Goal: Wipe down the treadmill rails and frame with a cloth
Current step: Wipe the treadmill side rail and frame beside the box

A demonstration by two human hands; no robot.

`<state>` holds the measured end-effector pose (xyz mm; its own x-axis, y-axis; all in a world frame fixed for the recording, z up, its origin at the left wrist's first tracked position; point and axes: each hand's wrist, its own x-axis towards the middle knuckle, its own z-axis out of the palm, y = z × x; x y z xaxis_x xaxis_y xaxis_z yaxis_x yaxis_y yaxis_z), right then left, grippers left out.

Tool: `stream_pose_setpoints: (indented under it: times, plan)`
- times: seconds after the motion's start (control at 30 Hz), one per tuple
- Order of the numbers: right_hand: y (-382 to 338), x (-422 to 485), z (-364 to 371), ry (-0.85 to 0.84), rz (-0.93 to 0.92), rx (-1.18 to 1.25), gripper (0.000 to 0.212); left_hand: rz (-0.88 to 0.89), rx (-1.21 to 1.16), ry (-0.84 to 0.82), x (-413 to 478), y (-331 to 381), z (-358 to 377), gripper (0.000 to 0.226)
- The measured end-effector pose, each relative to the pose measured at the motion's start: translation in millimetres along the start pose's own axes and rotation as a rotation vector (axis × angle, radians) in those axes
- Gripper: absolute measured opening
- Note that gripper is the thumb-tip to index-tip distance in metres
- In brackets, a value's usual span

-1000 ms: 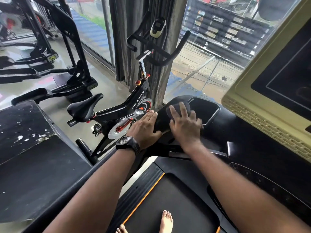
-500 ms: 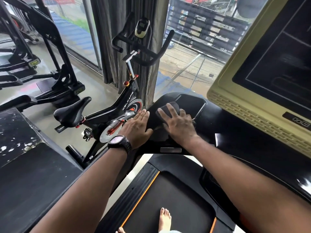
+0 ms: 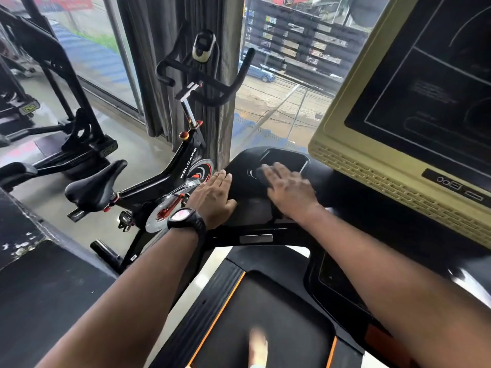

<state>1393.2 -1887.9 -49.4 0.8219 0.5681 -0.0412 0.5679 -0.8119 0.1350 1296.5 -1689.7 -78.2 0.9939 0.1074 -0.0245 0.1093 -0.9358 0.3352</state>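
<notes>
My worry is the cloth (image 3: 261,174): it is dark on a dark, glossy panel, and only a small lump of it shows past my right hand's fingertips (image 3: 276,171). If my palm rides off it, I would be smearing bare skin across the treadmill console (image 3: 239,179) instead of wiping. The right hand (image 3: 291,191) is blurred, so I judge it is mid-stroke; a long push toward the far edge could carry the cloth into the recessed tray (image 3: 289,158) or off the console's left corner, down toward the exercise bike (image 3: 170,181). My left hand (image 3: 212,193) lies flat, fingers spread, holding nothing, braced on the console's left edge; a slip there would cost me balance, since I stand barefoot on the belt (image 3: 265,314).

The right hand presses flat on the cloth, fingers together, with no grip around it. The cloth sits near the console's far left corner, apart from the left hand. The rails look untouched from here.
</notes>
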Motion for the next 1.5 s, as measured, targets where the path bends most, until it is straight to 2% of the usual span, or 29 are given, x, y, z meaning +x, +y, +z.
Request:
stream_pose_setpoints:
  times: [0.1, 0.23, 0.37, 0.47, 0.57, 0.67, 0.73, 0.8, 0.9, 1.0, 1.1, 1.17, 1.27, 1.37, 1.43, 1.5]
  plan:
    - [-19, -24, 9, -0.007, 0.203, -0.055, 0.065, -0.004, 0.015, 0.028, 0, 0, 5, 0.082]
    - [-55, -24, 17, 0.028, 0.22, -0.027, 0.066, 0.027, 0.029, 0.038, 3, -3, 8, 0.077]
    - [-21, -9, 10, 0.01, 0.373, 0.031, 0.068, 0.058, 0.026, 0.046, 1, -3, 9, 0.08]
    - [-30, -17, 11, 0.0, 0.48, 0.08, 0.065, 0.075, 0.038, 0.065, 3, -2, 9, 0.076]
    - [-42, -18, 14, 0.012, 0.398, 0.014, 0.065, 0.083, 0.03, 0.06, 4, -2, 8, 0.072]
    - [-5, 0, 8, 0.022, 0.382, 0.003, 0.063, 0.089, 0.014, 0.063, 4, -2, 7, 0.071]
    - [18, 1, 7, 0.013, 0.518, 0.052, 0.062, 0.091, 0.012, 0.058, 5, -3, 8, 0.072]
    - [12, -5, 10, -0.028, 0.622, 0.073, 0.064, 0.091, 0.018, 0.055, 6, -3, 8, 0.072]
    - [-19, -6, 14, -0.05, 0.552, 0.06, 0.062, 0.084, 0.01, 0.059, 7, -4, 10, 0.072]
    - [0, 3, 13, -0.031, 0.489, 0.12, 0.056, 0.074, 0.01, 0.065, 6, -4, 13, 0.073]
    - [31, 10, 9, -0.01, 0.581, 0.236, 0.053, 0.077, 0.021, 0.062, 6, -4, 13, 0.073]
    - [18, 10, 8, -0.041, 0.655, 0.223, 0.057, 0.079, 0.024, 0.06, 6, -4, 12, 0.074]
    - [-5, 6, 17, -0.03, 0.577, 0.136, 0.063, 0.085, 0.029, 0.047, 5, -4, 11, 0.074]
    - [26, 15, 14, 0.018, 0.475, 0.198, 0.058, 0.088, 0.038, 0.046, 5, -4, 11, 0.076]
    - [46, 23, 7, 0.022, 0.484, 0.268, 0.056, 0.087, 0.039, 0.048, 5, -4, 11, 0.077]
    - [39, 22, 7, 0.013, 0.546, 0.233, 0.057, 0.086, 0.044, 0.047, 5, -4, 11, 0.076]
